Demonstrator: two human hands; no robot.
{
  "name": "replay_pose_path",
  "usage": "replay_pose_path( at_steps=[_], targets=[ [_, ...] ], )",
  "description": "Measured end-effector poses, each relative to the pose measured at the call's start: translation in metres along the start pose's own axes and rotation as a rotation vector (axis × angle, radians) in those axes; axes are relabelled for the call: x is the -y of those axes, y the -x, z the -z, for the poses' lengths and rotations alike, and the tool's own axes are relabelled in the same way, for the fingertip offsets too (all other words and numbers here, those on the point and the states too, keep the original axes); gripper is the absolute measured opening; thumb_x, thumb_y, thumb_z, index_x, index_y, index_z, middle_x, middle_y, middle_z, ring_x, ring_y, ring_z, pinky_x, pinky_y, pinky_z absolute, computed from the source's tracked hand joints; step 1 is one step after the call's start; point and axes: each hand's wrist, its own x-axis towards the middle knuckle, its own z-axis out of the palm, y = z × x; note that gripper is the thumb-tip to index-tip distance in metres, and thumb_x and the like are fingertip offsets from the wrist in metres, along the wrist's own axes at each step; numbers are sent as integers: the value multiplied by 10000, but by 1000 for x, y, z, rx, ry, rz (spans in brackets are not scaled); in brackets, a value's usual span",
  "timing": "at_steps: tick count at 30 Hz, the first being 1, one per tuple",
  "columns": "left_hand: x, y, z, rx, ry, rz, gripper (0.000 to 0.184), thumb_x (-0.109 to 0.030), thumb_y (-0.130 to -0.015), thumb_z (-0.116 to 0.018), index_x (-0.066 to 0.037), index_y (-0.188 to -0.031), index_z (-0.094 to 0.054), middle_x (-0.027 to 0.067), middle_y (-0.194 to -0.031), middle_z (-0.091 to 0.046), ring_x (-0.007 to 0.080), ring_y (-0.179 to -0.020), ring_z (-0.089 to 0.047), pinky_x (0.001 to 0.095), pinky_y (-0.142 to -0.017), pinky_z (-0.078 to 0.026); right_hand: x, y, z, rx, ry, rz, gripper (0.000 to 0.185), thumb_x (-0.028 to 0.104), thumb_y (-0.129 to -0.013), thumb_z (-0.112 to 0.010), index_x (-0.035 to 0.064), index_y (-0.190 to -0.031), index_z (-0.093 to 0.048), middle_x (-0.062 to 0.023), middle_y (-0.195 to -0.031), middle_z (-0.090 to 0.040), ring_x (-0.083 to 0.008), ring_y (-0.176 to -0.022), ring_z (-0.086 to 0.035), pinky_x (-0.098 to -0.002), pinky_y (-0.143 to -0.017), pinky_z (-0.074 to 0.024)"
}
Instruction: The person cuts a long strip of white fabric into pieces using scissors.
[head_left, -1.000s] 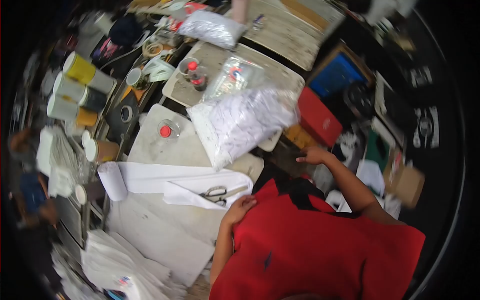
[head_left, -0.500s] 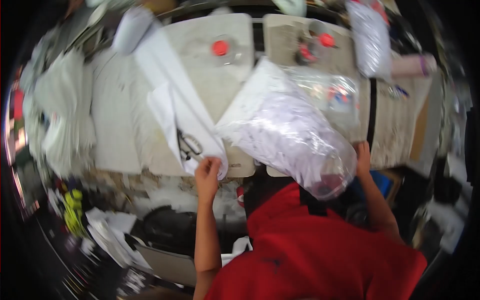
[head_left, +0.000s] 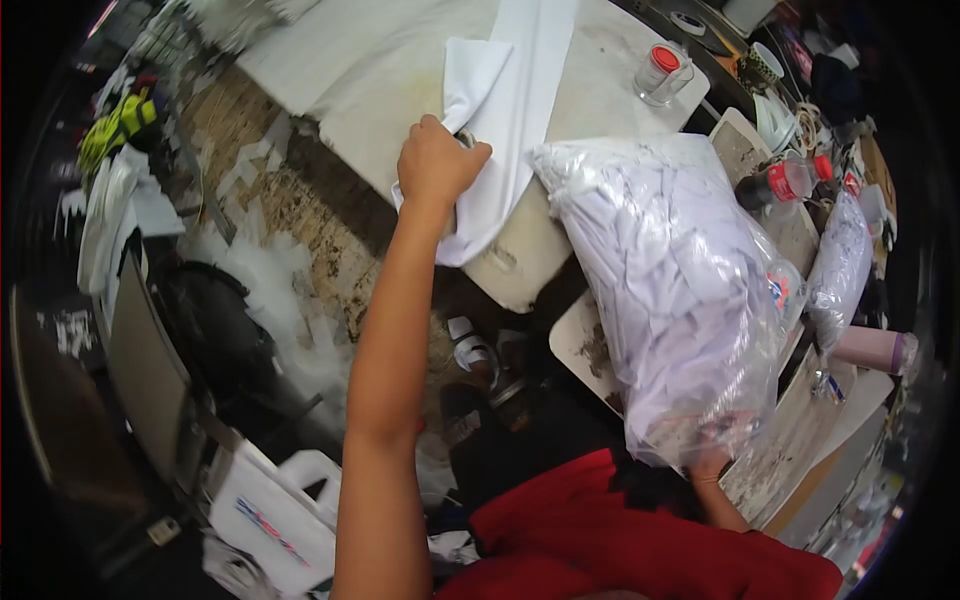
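A strip of white fabric [head_left: 515, 120] lies over the table, one end folded. My left hand [head_left: 435, 165] is curled over this fabric, closed around the scissors [head_left: 465, 138], of which only a small part shows past the fingers. To the right lies a large clear plastic bag [head_left: 670, 270], filled with pale folded cloth. At the bag's near end, my right hand [head_left: 708, 462] grips the loose plastic; its fingers show only dimly through the film.
A clear jar with a red lid [head_left: 662, 75] and a cola bottle [head_left: 775, 185] stand beyond the bag. A smaller filled bag [head_left: 838, 260] and a pink cylinder [head_left: 875, 348] lie at right. A chair [head_left: 145, 370] stands at lower left.
The view has turned and shifted. My left hand has gone from the fabric's edge to closing over the scissors. My right hand has moved from the bag's side to its near end.
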Motion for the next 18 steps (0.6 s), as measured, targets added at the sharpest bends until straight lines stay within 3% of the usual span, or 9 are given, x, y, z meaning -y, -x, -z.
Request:
replay_pose_path(
  at_steps=[3, 4, 7, 9, 11, 14, 15, 16, 18],
  targets=[
    [13, 52, 17, -18, 82, 41, 602, -405, -651, -791, 37, -1036, -654, 236, -971, -702, 402, -910, -682, 449, -817, -543, 47, -88, 82, -288, -604, -559, 274, 180, -927, -638, 4, -1108, -531, -95, -1027, -529, -201, -887, -503, -343, -844, -429],
    [19, 74, 24, -63, 181, 61, 560, -385, -661, -793, 40, -997, -651, 250, -977, -699, 413, -914, -676, 454, -802, -540, 50, -93, 96, -282, -753, -619, 273, 163, -898, -660, 7, -1081, -530, -88, -991, -513, -206, -870, -488, -328, -824, -420],
    [66, 146, 10, -254, 552, -30, 410, -259, -701, -786, 32, -941, -623, 208, -934, -702, 372, -866, -682, 427, -761, -526, 44, -99, 99, -368, -1016, -627, 262, 110, -853, -690, 21, -1029, -518, -42, -925, -466, -151, -831, -446, -286, -779, -398],
    [87, 204, 2, -309, 934, -80, 284, -159, -747, -762, 6, -906, -595, 102, -804, -661, 246, -719, -646, 376, -688, -503, 42, -91, 93, -403, -1164, -617, 252, 103, -849, -687, 25, -1004, -505, -26, -900, -450, -148, -797, -423, -285, -744, -385],
    [91, 271, 8, -243, 1250, 70, 187, -121, -810, -713, -38, -884, -564, 22, -736, -573, 123, -648, -548, 321, -627, -465, 46, -85, 106, -499, -1221, -585, 213, 81, -837, -685, 33, -932, -501, -32, -853, -452, -149, -752, -423, -289, -698, -379],
    [87, 353, 5, -283, 1516, 144, 113, -94, -879, -621, -75, -843, -516, 10, -723, -520, 108, -647, -509, 284, -604, -424, 73, -75, 143, -435, -1191, 135, 171, 36, -802, -694, 35, -811, -523, -94, -749, -504, -213, -644, -483, -323, -602, -392],
    [80, 377, 6, -302, 1568, 149, 135, -98, -901, -589, -76, -811, -490, 16, -722, -491, 123, -648, -493, 283, -616, -420, 93, -72, 154, -331, -1299, 270, 162, 57, -802, -716, 41, -802, -555, -86, -731, -531, -225, -614, -509, -329, -574, -409],
    [71, 397, 6, -324, 1634, 114, 129, -105, -910, -569, -68, -816, -489, 19, -707, -475, 127, -636, -478, 282, -613, -412, 109, -72, 183, -30, -1290, 359, 144, 85, -816, -730, 48, -812, -591, -79, -746, -568, -209, -628, -552, -317, -586, -447],
    [63, 425, 2, -317, 1671, 36, 153, -139, -932, -527, -66, -805, -480, 20, -680, -449, 130, -616, -444, 279, -595, -384, 147, -76, 189, 73, -1363, 569, 152, 121, -846, -733, 40, -924, -632, -84, -805, -602, -217, -709, -610, -306, -686, -505]
  ],
)
